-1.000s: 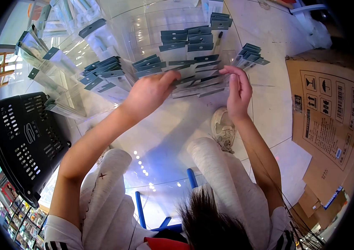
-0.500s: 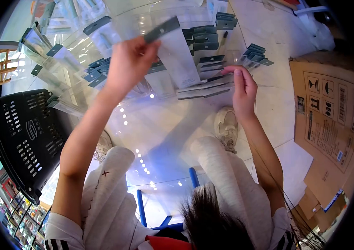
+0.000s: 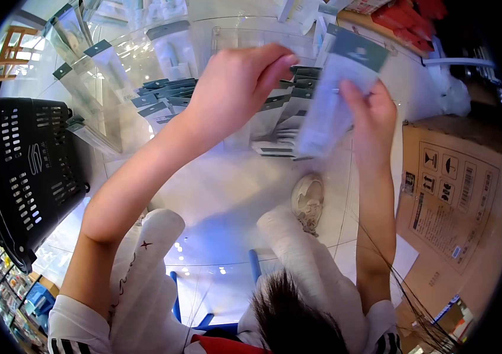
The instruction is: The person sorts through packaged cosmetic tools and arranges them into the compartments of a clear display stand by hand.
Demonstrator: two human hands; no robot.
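Observation:
My right hand (image 3: 375, 115) grips a clear packet (image 3: 328, 109) with a dark green header card by its side edge, thumb in front. The packet is raised, tilted and slightly blurred. To its left, my left hand (image 3: 233, 82) hangs over the rows with its fingers pressed together and nothing visible in them. Below both hands, similar packets (image 3: 277, 144) stand in overlapping rows in a clear divided rack. Another bunch of green-topped packets (image 3: 159, 97) sits left of my left hand, partly behind the wrist.
A black perforated basket (image 3: 32, 159) stands at the left. An opened cardboard box (image 3: 452, 194) lies at the right, with red items (image 3: 407, 26) beyond it. More tall packets (image 3: 171, 47) stand at the back left. A shoe (image 3: 308, 197) rests on the tiled floor.
The packet lifted by my left hand earlier is no longer there; my right hand has risen and now holds a packet. My left hand has moved right. The view has shifted.

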